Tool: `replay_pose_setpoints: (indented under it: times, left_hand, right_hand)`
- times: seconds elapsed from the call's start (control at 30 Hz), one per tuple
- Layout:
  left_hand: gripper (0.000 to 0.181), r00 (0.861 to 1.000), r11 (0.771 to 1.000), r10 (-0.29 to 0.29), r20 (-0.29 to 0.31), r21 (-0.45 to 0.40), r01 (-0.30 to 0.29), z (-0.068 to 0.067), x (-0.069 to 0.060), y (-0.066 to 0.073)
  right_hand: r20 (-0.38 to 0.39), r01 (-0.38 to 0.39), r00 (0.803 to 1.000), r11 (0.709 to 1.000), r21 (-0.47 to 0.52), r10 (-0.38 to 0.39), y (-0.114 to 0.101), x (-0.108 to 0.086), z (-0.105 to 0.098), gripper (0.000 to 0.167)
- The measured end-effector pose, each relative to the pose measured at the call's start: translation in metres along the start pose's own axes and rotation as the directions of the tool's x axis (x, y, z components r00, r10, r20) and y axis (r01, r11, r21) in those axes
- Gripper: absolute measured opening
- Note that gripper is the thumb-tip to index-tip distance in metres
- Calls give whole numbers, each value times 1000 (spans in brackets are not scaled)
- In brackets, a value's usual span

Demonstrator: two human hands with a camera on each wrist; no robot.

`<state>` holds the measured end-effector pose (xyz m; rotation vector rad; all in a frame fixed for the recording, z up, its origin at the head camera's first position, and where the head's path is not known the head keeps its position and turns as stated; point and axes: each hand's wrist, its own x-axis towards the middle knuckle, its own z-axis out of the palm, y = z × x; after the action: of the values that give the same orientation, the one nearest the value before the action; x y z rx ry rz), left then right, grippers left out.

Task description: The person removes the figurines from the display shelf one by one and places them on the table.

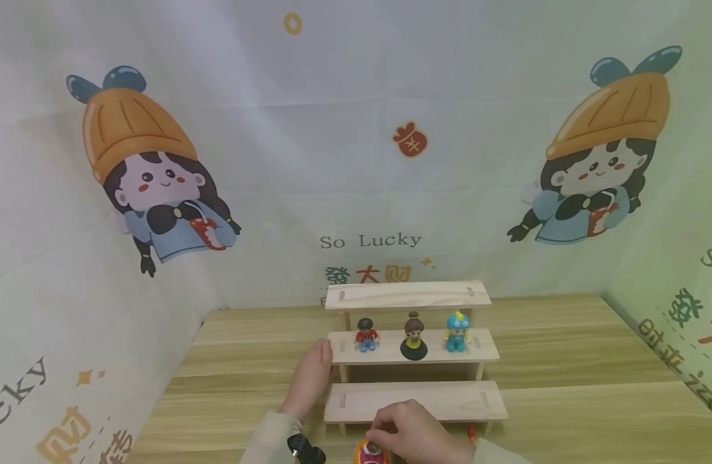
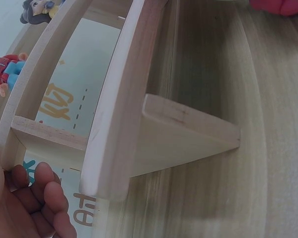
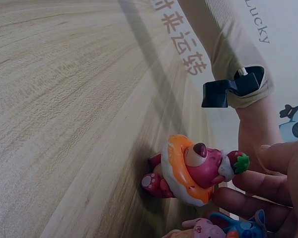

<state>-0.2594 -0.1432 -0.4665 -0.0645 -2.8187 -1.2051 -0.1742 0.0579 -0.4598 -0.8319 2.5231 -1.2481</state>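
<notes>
My left hand [image 1: 312, 377] holds the left end of the wooden tiered shelf [image 1: 413, 393] at its middle step. In the left wrist view the fingers [image 2: 54, 198] curl beside that board's end; the thumb is hidden. My right hand [image 1: 416, 432] pinches the strawberry-topped head of a pink bear figurine [image 3: 188, 171] wearing an orange-and-white ring. The bear is low in front of the shelf, close to the tabletop. On the middle step stand a red-jacketed figurine [image 1: 366, 336], a bun-haired figurine on a black base [image 1: 413, 336] and a blue-capped figurine [image 1: 457, 334].
A pink figurine [image 3: 208, 229] and a blue figurine [image 3: 246, 225] are beside the bear, under my right hand. A small red-orange piece [image 1: 472, 432] shows near the shelf's front right leg. Printed cloth [image 1: 356, 193] surrounds the wooden table [image 1: 564, 361] at the back and sides.
</notes>
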Motion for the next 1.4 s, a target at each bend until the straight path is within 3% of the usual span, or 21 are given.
replay_pose_setpoints:
  times: [0.13,0.37,0.7,1.07,1.4]
  left_hand:
    - [34,1000,1000,6,-3,3,-6,1,0,0]
    - [35,1000,1000,1,1,-7,-1,1,0,0]
    - [36,1000,1000,-2,16,-14,2,2,2,-1]
    - [37,1000,1000,6,18,-17,-6,0,3,0]
    - [37,1000,1000,14,11,-14,-14,1,2,-1]
  right_hand:
    - [-8,-26,1000,1000,0,26,1,-1,-1,16]
    - [-6,-144,989,983,111,145,1,-7,-7,15]
    - [-111,-35,993,996,-78,26,7,-19,-27,17]
    - [-258,-47,966,975,-218,-12,10,-37,-55,13]
    - [-339,-98,940,977,-191,28,10,-51,-80,14]
